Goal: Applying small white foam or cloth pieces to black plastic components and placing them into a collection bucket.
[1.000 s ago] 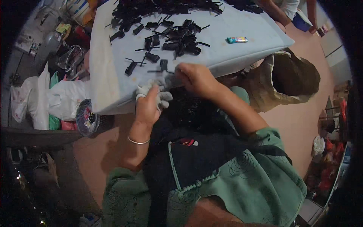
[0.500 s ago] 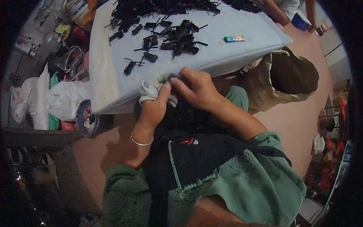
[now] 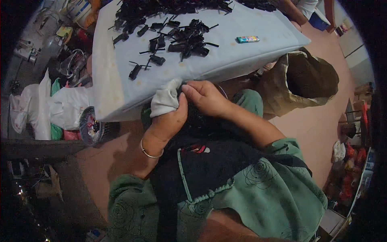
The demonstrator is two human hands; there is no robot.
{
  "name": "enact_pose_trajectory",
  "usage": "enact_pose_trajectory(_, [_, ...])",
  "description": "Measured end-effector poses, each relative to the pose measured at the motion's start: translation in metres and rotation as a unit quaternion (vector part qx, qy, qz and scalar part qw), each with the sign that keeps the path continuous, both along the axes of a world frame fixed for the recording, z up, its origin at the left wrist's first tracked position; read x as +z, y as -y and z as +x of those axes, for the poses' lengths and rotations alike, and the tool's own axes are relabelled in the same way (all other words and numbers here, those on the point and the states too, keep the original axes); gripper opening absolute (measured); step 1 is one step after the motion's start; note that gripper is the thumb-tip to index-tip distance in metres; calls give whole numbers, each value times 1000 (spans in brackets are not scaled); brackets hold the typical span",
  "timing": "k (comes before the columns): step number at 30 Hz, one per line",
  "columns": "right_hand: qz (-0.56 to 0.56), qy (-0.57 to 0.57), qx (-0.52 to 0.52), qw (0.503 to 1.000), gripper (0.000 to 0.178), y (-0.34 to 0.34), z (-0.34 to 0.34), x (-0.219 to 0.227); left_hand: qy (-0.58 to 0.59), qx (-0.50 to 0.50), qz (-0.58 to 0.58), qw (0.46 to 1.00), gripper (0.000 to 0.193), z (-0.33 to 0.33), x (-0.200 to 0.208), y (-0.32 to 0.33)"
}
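Just off the near edge of the table, my two hands meet over my lap. My left hand (image 3: 171, 119) has a pale grey cloth (image 3: 165, 101) covering its fingers, with the thumb bare. The fingers are curled under the cloth and close on something dark and small. My right hand (image 3: 207, 97) is pinched tight against the left thumb, at that same dark bit, too hidden to name. Beyond them on the table (image 3: 229, 60) lie small black plastic parts with thin strips (image 3: 191, 40), in a loose heap. One such part (image 3: 136, 71) lies nearest my hands.
A small colourful packet (image 3: 247, 39) lies on the table's right side. A large brown sack (image 3: 278, 92) stands open at the right. White bags (image 3: 70, 107) and a mesh basket (image 3: 90, 129) are at the left. Another person's arm (image 3: 294, 14) rests at the far right corner.
My left hand has turned, so the cloth's back now faces up. The right hand has shifted slightly and stays pinched near the left thumb.
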State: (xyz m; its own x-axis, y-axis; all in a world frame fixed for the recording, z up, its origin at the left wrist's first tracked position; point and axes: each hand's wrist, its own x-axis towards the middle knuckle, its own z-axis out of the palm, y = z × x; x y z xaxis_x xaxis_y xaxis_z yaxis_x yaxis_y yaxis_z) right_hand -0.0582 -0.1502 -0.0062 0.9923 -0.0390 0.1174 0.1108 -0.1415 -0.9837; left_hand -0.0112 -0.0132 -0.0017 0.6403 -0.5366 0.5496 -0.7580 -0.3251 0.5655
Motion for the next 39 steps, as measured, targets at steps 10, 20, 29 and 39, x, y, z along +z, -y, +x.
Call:
enact_pose_trajectory(10, [-231, 51, 57, 970, 18, 27, -9, 11, -400, -79, -198, 891, 14, 4, 16, -4])
enact_pose_trajectory(20, [-47, 44, 45, 997, 20, 21, -8, 17, -359, -119, -78, 923, 22, -12, 35, 0])
enact_pose_trajectory(29, [-148, 66, 45, 986, 27, 12, -13, 20, -384, -102, -40, 917, 25, -9, 29, 1])
enact_pose_trajectory(39, [-276, 27, -126, 953, 23, 40, 1, 10, -120, -94, 65, 986, 29, 4, 18, -4])
